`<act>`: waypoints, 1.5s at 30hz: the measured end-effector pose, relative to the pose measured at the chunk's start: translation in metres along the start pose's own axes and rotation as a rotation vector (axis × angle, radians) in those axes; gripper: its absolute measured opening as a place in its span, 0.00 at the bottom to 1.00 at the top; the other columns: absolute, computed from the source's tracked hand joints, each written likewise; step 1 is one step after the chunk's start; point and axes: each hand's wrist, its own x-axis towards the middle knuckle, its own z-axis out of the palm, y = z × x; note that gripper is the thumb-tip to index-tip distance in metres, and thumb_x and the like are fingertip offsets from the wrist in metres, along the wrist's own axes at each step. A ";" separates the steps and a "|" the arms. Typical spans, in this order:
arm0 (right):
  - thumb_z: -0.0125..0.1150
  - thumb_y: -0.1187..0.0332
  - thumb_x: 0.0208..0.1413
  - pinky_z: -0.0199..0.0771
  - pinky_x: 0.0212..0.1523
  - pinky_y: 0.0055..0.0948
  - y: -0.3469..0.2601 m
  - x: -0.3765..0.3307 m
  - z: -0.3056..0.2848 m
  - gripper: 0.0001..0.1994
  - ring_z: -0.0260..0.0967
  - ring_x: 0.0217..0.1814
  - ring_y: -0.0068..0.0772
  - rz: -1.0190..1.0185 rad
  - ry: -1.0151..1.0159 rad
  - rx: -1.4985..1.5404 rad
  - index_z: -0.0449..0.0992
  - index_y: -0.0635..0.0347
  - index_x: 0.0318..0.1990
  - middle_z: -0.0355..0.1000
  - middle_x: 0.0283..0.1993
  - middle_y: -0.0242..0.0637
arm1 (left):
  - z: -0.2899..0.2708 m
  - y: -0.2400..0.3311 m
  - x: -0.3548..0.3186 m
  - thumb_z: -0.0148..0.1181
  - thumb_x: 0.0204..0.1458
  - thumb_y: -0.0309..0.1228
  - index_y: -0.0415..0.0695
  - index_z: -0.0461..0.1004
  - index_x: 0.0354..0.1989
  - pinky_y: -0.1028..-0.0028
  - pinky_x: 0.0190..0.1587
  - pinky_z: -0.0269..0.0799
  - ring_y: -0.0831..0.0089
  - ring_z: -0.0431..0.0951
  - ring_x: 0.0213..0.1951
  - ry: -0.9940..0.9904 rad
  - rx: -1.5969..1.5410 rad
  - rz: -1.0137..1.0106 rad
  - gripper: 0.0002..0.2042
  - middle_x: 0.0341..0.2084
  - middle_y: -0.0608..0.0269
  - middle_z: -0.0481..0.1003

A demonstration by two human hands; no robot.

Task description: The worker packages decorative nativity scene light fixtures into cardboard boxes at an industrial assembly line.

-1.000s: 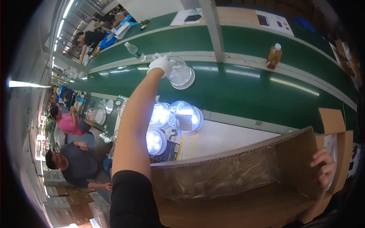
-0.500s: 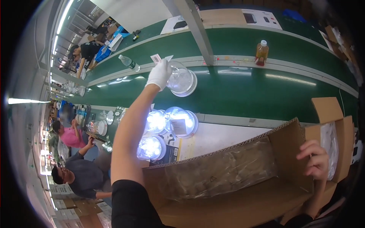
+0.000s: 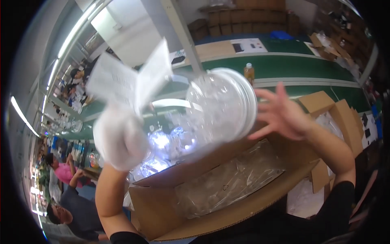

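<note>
Clear domed lamp cover [image 3: 219, 110] sits mid-frame above the open cardboard box [image 3: 227, 191], not yet in it. Gloved left hand [image 3: 120, 138] grasps it together with paper sheets [image 3: 130, 77]; bare right hand [image 3: 284, 114] spreads open beside its rim.

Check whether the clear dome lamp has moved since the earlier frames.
Yes. The clear dome lamp has left the green conveyor belt; the gloved left hand holds it up over the open cardboard box, with the bare right hand reaching toward it.
</note>
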 end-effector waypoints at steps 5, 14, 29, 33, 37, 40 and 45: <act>0.20 0.25 0.60 0.62 0.66 0.63 0.057 -0.007 0.028 0.45 0.57 0.74 0.50 0.164 -0.060 0.096 0.48 0.45 0.76 0.54 0.75 0.44 | -0.072 0.111 -0.014 0.66 0.46 0.30 0.35 0.76 0.48 0.64 0.45 0.78 0.51 0.80 0.40 -0.375 -0.204 -0.703 0.20 0.38 0.53 0.79; 0.45 0.47 0.71 0.69 0.63 0.35 0.064 -0.035 0.062 0.29 0.69 0.62 0.29 0.267 0.077 0.198 0.65 0.60 0.67 0.71 0.62 0.39 | -0.078 0.147 0.029 0.66 0.37 0.34 0.49 0.73 0.29 0.58 0.35 0.70 0.58 0.75 0.31 -0.304 -0.484 -0.069 0.10 0.29 0.58 0.72; 0.36 0.48 0.73 0.75 0.58 0.35 0.087 -0.043 0.035 0.27 0.74 0.56 0.33 -0.116 0.436 0.469 0.71 0.62 0.59 0.76 0.54 0.40 | 0.027 0.124 0.009 0.69 0.39 0.34 0.39 0.74 0.57 0.54 0.56 0.72 0.39 0.75 0.53 0.095 -0.794 -0.283 0.31 0.47 0.44 0.77; 0.31 0.45 0.73 0.70 0.63 0.40 0.086 -0.040 0.033 0.30 0.70 0.62 0.37 -0.141 0.437 0.451 0.65 0.61 0.65 0.71 0.60 0.43 | 0.033 0.127 0.004 0.58 0.52 0.26 0.33 0.72 0.55 0.67 0.51 0.74 0.54 0.78 0.51 0.049 -1.061 -0.775 0.21 0.54 0.42 0.74; 0.27 0.45 0.73 0.67 0.68 0.43 0.083 -0.040 0.032 0.32 0.66 0.68 0.42 -0.126 0.406 0.443 0.62 0.62 0.68 0.67 0.66 0.46 | 0.039 0.121 0.007 0.66 0.51 0.23 0.38 0.67 0.63 0.66 0.57 0.73 0.57 0.74 0.59 0.259 -0.742 -0.493 0.29 0.59 0.44 0.70; 0.29 0.45 0.73 0.69 0.65 0.41 0.085 -0.041 0.037 0.31 0.68 0.65 0.40 -0.092 0.439 0.455 0.64 0.62 0.66 0.68 0.64 0.45 | 0.036 0.114 0.019 0.78 0.43 0.27 0.38 0.50 0.73 0.62 0.62 0.72 0.58 0.71 0.63 0.307 -0.728 -0.379 0.50 0.66 0.49 0.63; 0.32 0.47 0.73 0.72 0.61 0.39 0.085 -0.039 0.044 0.28 0.73 0.58 0.36 -0.052 0.490 0.380 0.69 0.61 0.61 0.74 0.57 0.41 | 0.017 0.114 0.050 0.77 0.45 0.27 0.38 0.41 0.75 0.68 0.58 0.76 0.58 0.72 0.62 0.298 -0.460 -0.374 0.54 0.74 0.48 0.51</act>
